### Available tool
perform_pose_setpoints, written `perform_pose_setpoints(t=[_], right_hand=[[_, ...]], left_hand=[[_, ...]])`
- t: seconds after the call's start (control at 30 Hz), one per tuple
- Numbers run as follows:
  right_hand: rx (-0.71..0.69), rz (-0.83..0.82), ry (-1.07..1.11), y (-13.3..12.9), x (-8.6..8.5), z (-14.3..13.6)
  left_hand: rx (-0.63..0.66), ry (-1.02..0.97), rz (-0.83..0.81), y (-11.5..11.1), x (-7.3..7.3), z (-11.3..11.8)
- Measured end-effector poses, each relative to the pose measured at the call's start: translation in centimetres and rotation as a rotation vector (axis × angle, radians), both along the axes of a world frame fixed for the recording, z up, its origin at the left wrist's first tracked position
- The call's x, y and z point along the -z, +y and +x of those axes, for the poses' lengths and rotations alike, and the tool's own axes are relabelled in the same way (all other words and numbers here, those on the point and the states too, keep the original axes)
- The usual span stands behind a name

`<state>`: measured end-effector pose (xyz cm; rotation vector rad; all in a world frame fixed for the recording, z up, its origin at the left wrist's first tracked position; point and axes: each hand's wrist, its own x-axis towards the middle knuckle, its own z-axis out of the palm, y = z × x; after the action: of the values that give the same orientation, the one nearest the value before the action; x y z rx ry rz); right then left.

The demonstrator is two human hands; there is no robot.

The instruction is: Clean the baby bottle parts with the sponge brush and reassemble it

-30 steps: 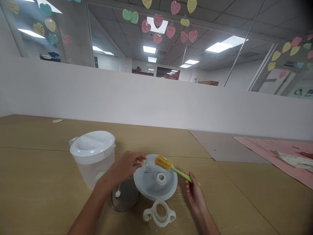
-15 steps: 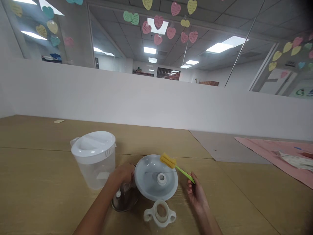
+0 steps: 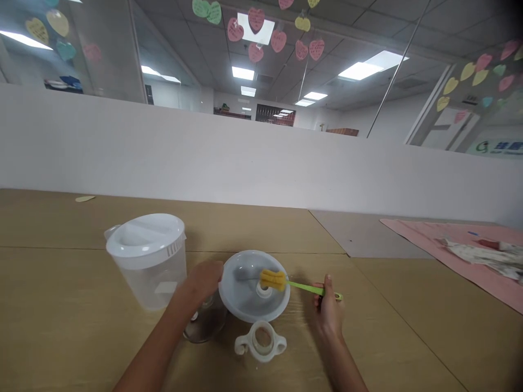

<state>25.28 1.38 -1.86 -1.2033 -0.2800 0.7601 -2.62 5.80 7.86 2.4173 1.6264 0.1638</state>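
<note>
My right hand (image 3: 328, 305) is closed around the green handle of a sponge brush (image 3: 304, 285). Its yellow sponge head is over the inside of a pale round bowl (image 3: 251, 305), beside the bowl's raised central ring. At the bowl's left rim, my left hand (image 3: 206, 280) has its fingers closed on the edge. Beneath the left hand lies a dark, see-through lid (image 3: 206, 326), partly hidden by the wrist. A white ring-shaped piece with two curved handles (image 3: 261, 356) stands just in front of the bowl.
A clear pitcher with a white lid (image 3: 145, 239) stands to the left, close to my left forearm. On the far right a pink cloth (image 3: 441, 237) bears a crumpled white cloth (image 3: 482, 258). A low white wall (image 3: 245, 163) bounds the table's back.
The brush head has moved left and down from the bowl's upper right rim to near its centre, and the handle lies flatter. The whole view has shifted slightly.
</note>
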Motion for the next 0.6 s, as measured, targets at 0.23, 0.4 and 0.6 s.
perform_pose_setpoints(t=[0.23,0.4,0.6], right_hand=[[0.083,0.004,-0.208,0.0,1.4,0.4],[0.071,-0.049,-0.268,0.0,1.3,0.0],[0.046,-0.077,-0.229,0.0,0.9,-0.1]], left_hand=[[0.269,0.139,-0.039,-1.5,1.5,6.0],[0.287,0.108,-0.047,-0.7,4.0,7.7],[0.261,0.091,-0.041,-0.3,4.2,7.3]])
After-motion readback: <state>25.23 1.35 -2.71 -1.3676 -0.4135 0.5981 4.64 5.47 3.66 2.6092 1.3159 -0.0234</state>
